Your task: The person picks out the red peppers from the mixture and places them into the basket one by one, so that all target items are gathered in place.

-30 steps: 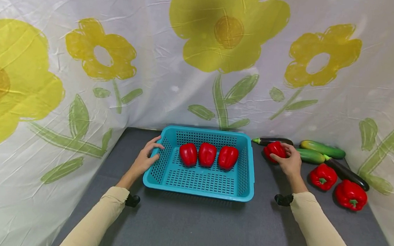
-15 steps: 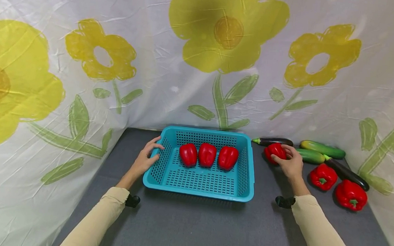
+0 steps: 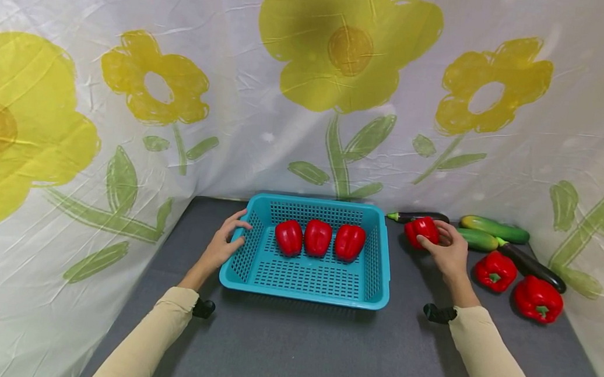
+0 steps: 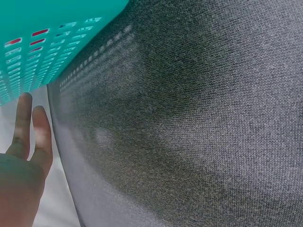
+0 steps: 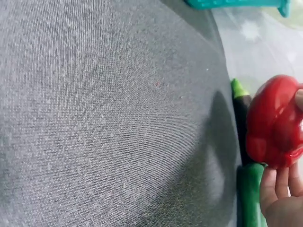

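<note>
My left hand (image 3: 221, 242) rests at the left rim of a turquoise plastic basket (image 3: 305, 297), with fingertips reaching over the edge. From the left wrist, two of this hand's fingers (image 4: 42, 135) look nearly straight against the perforated outer wall (image 4: 47, 52). Three red bell peppers (image 3: 318, 237) lie in a row inside the basket. To the right of it, my right hand (image 3: 450, 250) holds another red bell pepper (image 3: 421, 232) between thumb and fingers. In the right wrist view, the held bell pepper (image 5: 272, 123) appears in front of an eggplant; part of the right hand (image 5: 284, 203) is cut off.
Behind the right hand lie an eggplant (image 3: 431, 217) and two green zucchini (image 3: 496, 228). Farther right are another eggplant (image 3: 530, 266) and two red bell peppers (image 3: 538, 299). A flowered cloth (image 3: 262, 151) hangs behind the dark grey table (image 3: 290, 351).
My right hand and wrist have shifted slightly to the right, while the bell pepper in its fingers has tilted and moved only a little. The left hand and basket stay in place.
</note>
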`<control>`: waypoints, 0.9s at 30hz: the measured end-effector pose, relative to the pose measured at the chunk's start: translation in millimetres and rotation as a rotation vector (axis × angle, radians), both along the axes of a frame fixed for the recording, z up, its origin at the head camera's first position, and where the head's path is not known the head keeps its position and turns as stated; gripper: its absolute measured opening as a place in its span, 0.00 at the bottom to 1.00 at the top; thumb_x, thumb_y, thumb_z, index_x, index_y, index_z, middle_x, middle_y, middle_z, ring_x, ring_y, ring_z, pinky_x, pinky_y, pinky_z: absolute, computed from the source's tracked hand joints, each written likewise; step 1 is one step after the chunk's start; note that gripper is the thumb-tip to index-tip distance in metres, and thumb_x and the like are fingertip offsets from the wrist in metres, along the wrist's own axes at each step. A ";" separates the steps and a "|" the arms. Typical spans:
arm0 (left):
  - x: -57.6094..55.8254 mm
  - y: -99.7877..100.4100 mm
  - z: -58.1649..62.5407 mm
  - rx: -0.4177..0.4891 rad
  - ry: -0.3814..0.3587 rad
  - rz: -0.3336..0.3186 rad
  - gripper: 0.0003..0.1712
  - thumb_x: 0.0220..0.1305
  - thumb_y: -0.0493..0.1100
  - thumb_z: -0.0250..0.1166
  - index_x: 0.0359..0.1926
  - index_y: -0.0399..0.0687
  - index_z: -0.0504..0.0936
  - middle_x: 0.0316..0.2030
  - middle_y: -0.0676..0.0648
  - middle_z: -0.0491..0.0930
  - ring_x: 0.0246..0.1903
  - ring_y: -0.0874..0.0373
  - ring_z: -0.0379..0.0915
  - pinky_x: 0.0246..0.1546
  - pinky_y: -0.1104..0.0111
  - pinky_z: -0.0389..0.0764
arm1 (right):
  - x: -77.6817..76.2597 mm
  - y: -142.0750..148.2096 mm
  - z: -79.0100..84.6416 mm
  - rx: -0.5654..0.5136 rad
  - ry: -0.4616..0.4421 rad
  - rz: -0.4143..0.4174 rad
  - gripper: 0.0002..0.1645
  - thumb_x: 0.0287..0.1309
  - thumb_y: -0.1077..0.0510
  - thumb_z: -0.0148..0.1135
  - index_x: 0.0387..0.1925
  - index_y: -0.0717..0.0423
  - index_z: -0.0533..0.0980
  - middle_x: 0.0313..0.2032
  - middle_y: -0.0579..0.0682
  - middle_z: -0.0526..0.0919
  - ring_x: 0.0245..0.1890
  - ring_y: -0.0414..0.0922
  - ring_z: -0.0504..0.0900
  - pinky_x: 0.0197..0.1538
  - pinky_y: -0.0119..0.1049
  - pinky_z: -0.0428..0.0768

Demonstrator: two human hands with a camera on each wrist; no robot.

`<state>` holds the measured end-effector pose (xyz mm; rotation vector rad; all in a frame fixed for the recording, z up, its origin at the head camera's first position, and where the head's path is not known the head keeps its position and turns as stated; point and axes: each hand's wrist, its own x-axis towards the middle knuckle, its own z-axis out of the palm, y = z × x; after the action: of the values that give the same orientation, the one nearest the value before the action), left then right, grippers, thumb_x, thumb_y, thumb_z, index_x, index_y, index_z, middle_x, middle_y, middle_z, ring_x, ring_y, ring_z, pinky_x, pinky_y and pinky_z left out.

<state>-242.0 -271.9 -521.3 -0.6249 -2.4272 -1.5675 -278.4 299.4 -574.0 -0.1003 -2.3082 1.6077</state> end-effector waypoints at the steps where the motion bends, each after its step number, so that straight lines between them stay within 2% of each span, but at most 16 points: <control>1: 0.2 0.1 0.4 -0.005 0.000 0.003 0.16 0.66 0.22 0.55 0.53 0.29 0.78 0.75 0.36 0.55 0.74 0.35 0.46 0.59 0.32 0.57 | 1.2 -0.7 0.9 -0.009 0.018 0.003 0.43 0.49 0.37 0.78 0.65 0.45 0.76 0.62 0.57 0.77 0.56 0.56 0.75 0.47 0.39 0.79; 5: 3.3 2.3 7.0 -0.008 -0.011 0.006 0.15 0.65 0.21 0.54 0.52 0.25 0.77 0.75 0.32 0.54 0.73 0.32 0.45 0.59 0.31 0.55 | 4.2 -2.2 3.3 -0.035 0.077 0.019 0.41 0.50 0.38 0.78 0.65 0.41 0.76 0.60 0.56 0.78 0.55 0.55 0.77 0.42 0.31 0.80; 11: 17.4 12.3 33.7 -0.022 -0.050 -0.003 0.14 0.65 0.20 0.53 0.52 0.20 0.75 0.73 0.28 0.54 0.72 0.27 0.45 0.60 0.31 0.56 | 1.9 0.1 0.5 -0.030 0.107 0.024 0.39 0.53 0.40 0.77 0.66 0.34 0.75 0.60 0.53 0.78 0.54 0.50 0.76 0.43 0.30 0.80; 15: 19.9 14.0 35.5 -0.030 -0.024 -0.005 0.13 0.65 0.21 0.54 0.50 0.20 0.74 0.72 0.27 0.55 0.70 0.25 0.46 0.57 0.31 0.58 | 4.5 -0.3 5.9 -0.040 0.115 0.049 0.39 0.54 0.42 0.77 0.67 0.33 0.75 0.61 0.52 0.77 0.55 0.51 0.76 0.43 0.30 0.80; 18: 18.8 13.3 32.9 -0.024 -0.002 -0.008 0.13 0.64 0.21 0.54 0.50 0.20 0.73 0.72 0.27 0.55 0.69 0.24 0.47 0.56 0.30 0.58 | 14.2 -7.2 23.3 -0.073 0.093 0.077 0.38 0.57 0.48 0.76 0.69 0.38 0.74 0.61 0.55 0.77 0.54 0.52 0.76 0.42 0.32 0.81; 23: 19.6 14.3 35.2 -0.009 -0.016 -0.012 0.14 0.64 0.20 0.54 0.50 0.19 0.74 0.72 0.27 0.55 0.70 0.24 0.46 0.58 0.30 0.57 | 34.8 -23.1 58.5 -0.115 0.062 0.127 0.40 0.60 0.60 0.72 0.73 0.52 0.69 0.65 0.63 0.73 0.57 0.52 0.72 0.44 0.29 0.79; 27: 20.2 15.1 35.8 -0.004 -0.025 -0.009 0.14 0.64 0.20 0.54 0.51 0.20 0.75 0.72 0.26 0.55 0.70 0.25 0.45 0.58 0.31 0.57 | 40.5 -25.6 66.1 -0.128 0.047 0.167 0.41 0.62 0.62 0.70 0.75 0.51 0.66 0.66 0.64 0.70 0.56 0.51 0.72 0.45 0.30 0.80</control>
<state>-221.9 -256.8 -485.6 -0.6212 -2.4492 -1.5831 -237.9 273.8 -507.8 0.1025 -2.2278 1.8181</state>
